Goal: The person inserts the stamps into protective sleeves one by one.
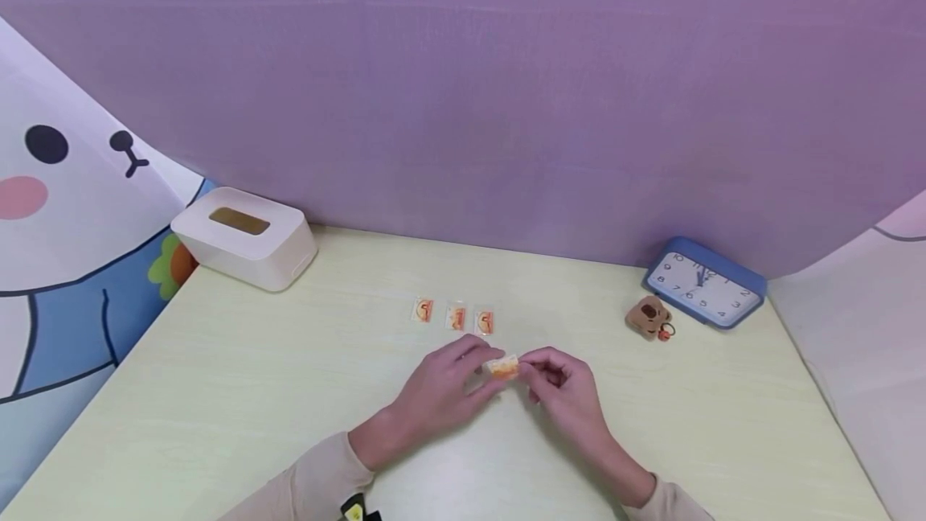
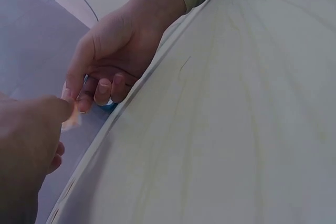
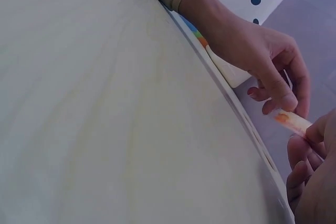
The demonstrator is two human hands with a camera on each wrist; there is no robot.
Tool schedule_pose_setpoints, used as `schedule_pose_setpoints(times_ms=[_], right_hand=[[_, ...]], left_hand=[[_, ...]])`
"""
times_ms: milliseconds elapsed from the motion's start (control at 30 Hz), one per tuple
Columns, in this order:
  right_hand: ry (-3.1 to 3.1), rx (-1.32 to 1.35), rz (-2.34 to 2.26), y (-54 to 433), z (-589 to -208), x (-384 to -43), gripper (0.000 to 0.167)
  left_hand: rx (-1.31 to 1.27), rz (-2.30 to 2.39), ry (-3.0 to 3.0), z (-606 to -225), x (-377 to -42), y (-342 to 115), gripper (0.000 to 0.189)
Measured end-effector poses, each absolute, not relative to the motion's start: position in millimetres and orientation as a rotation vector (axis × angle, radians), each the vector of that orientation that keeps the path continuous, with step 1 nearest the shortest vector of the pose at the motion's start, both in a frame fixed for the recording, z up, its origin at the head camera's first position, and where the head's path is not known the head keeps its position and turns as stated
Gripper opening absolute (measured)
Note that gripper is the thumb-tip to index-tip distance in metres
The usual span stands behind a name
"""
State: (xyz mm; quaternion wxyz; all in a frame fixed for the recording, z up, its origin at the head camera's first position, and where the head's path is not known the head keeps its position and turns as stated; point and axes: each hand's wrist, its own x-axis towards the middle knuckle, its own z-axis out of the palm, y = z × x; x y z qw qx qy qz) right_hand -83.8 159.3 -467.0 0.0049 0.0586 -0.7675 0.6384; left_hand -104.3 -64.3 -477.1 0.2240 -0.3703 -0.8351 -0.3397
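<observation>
A small flat packet (image 1: 504,367) with orange print is held up between both hands, above the table. My left hand (image 1: 444,387) pinches its left end between thumb and fingers. At the opposite end, the thumb and index finger of my right hand (image 1: 567,392) pinch the packet; the other right fingers curl in underneath. In the right wrist view the packet (image 3: 292,122) looks like a narrow strip stretching from one hand to the other. Just beyond the left hand, three similar packets, the left one (image 1: 423,310), the middle one (image 1: 456,317) and the right one (image 1: 484,322), lie in a row.
A white tissue box (image 1: 246,252) stands at the back left of the pale table (image 1: 217,392). Toward the back right, a blue-framed clock (image 1: 704,283) leans back, with a brown bear-shaped trinket (image 1: 649,317) and its ring in front. A purple wall (image 1: 463,103) rises behind the table.
</observation>
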Motion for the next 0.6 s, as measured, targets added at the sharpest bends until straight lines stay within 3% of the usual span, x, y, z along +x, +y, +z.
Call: schedule_pose_setpoints(times_ms=[200,600], right_hand=[[-2.423,0.167,1.967,160.3,-469.4,-86.6,0.007],[-2.437,0.16,1.914,161.7,-467.4,-89.2,0.01]], left_hand=[[-0.877,-1.329,-2.432,-478.5,-101.3,-62.3,0.007],[-0.677,-1.666,-2.565,-474.8,-100.2,-60.4,0.014]])
